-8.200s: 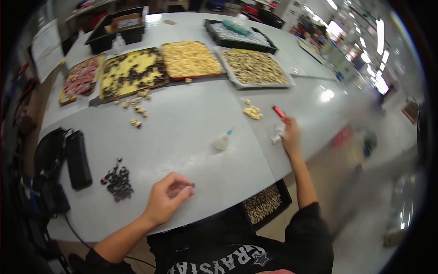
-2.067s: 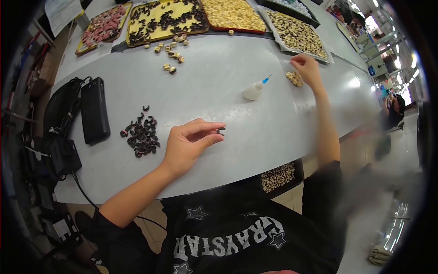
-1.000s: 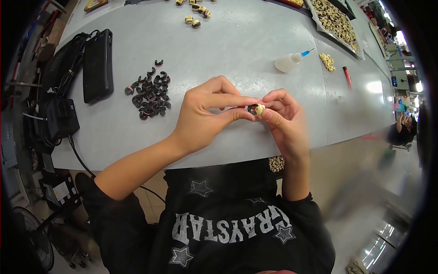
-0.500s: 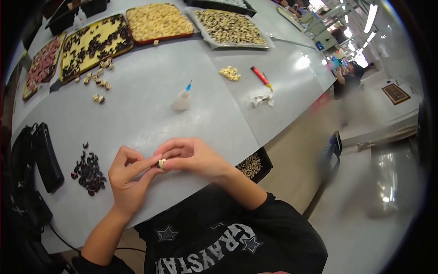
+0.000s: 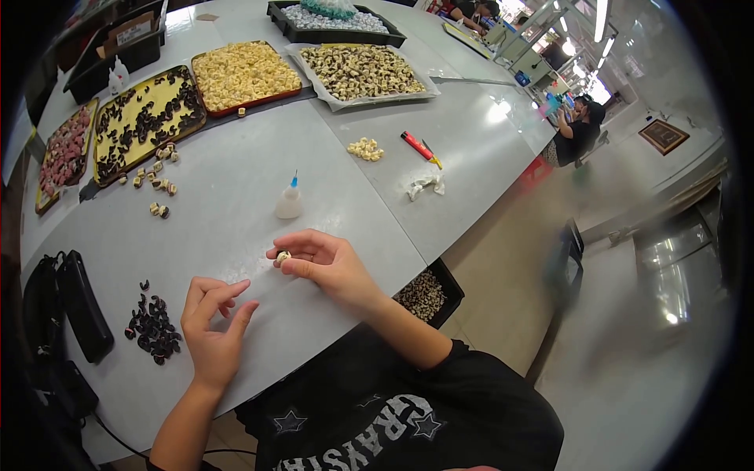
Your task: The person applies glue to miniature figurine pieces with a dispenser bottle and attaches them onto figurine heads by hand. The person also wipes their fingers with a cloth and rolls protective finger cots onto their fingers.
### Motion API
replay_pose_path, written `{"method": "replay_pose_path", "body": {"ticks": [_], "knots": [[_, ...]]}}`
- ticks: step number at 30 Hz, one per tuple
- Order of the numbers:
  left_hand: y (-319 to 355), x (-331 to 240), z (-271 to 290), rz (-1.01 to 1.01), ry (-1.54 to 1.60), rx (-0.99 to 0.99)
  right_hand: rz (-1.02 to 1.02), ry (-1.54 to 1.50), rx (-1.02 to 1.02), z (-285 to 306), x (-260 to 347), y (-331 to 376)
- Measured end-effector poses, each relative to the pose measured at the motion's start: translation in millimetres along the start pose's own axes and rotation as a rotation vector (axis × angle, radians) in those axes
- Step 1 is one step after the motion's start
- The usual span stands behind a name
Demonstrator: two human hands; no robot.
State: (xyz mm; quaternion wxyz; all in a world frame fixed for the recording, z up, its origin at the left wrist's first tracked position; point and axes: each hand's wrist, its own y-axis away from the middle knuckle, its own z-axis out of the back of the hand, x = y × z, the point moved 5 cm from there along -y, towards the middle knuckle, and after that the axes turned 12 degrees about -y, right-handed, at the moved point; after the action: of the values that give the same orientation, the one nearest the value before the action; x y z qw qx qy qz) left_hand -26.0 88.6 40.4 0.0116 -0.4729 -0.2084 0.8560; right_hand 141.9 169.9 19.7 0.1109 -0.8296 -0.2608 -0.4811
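Observation:
Between the thumb and fingertips of my right hand (image 5: 334,271) is a small rounded cream-and-dark piece (image 5: 283,257), held just above the grey table. My left hand (image 5: 214,334) is apart from it, thumb and fingers spread, holding nothing. Left of that hand lies a loose pile of dark curved pieces (image 5: 155,328). Beyond my right hand stands a translucent squeeze bottle (image 5: 289,206) with a blue-based needle tip. Farther left sit several cream-and-dark pieces (image 5: 159,210) like the held one. A small heap of cream pieces (image 5: 366,149) lies at the far right.
Along the back are trays of pink pieces (image 5: 67,151), dark pieces (image 5: 149,118), cream pieces (image 5: 245,74) and two-tone pieces (image 5: 361,72). A red tube (image 5: 420,149) and crumpled tissue (image 5: 426,186) lie right. A black case (image 5: 84,306) is left; a bin (image 5: 452,286) sits below the table edge.
Both hands were together on the small piece. My left hand has let go and drawn back, its fingers opening; my right hand keeps the piece. The view has shifted a little.

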Motion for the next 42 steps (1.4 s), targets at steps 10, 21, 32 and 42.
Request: {"method": "replay_pose_path", "body": {"ticks": [10, 21, 32, 42], "knots": [[1.1, 1.3, -1.1, 0.015, 0.018, 0.013, 0.02, -0.003, 0.007, 5.9, -4.7, -0.1], [0.7, 0.4, -1.5, 0.016, 0.028, 0.016, 0.068, 0.017, -0.007, 2.1, -2.6, 0.7], [0.4, -0.6, -1.3, 0.004, 0.03, 0.013, 0.048, 0.047, -0.017, 2.9, -4.9, 1.0], [-2.1, -1.4, -2.2, 0.001, 0.039, 0.013, 0.084, 0.058, -0.023, 2.3, -1.8, 0.2]]}}
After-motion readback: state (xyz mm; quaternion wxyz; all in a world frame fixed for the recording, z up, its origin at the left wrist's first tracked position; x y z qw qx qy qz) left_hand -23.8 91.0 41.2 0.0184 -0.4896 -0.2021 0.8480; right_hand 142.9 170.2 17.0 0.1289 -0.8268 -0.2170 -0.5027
